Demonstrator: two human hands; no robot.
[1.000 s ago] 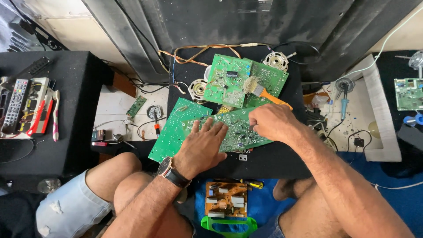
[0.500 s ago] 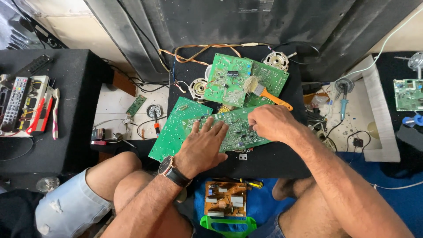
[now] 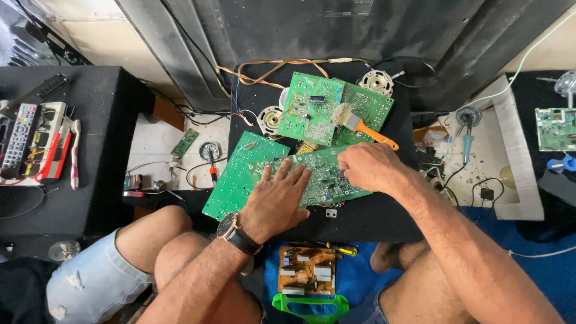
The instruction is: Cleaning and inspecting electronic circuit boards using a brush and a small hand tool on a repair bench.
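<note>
While the person sits with knees apart before the black work surface [image 3: 372, 219], a large green circuit board [image 3: 321, 174] lies solder side up across its middle, overlapping a second green board [image 3: 237, 180] at its left. Left hand [image 3: 276, 201], wristwatch [image 3: 239, 235] on the wrist, rests flat with fingers spread on the board's left half, apparently pinning it steady. Right hand [image 3: 369, 165] sits curled on the board's upper right edge, fingertips hidden, grip undetermined. An orange-handled brush [image 3: 363, 127] lies just beyond it, on two further boards
</note>
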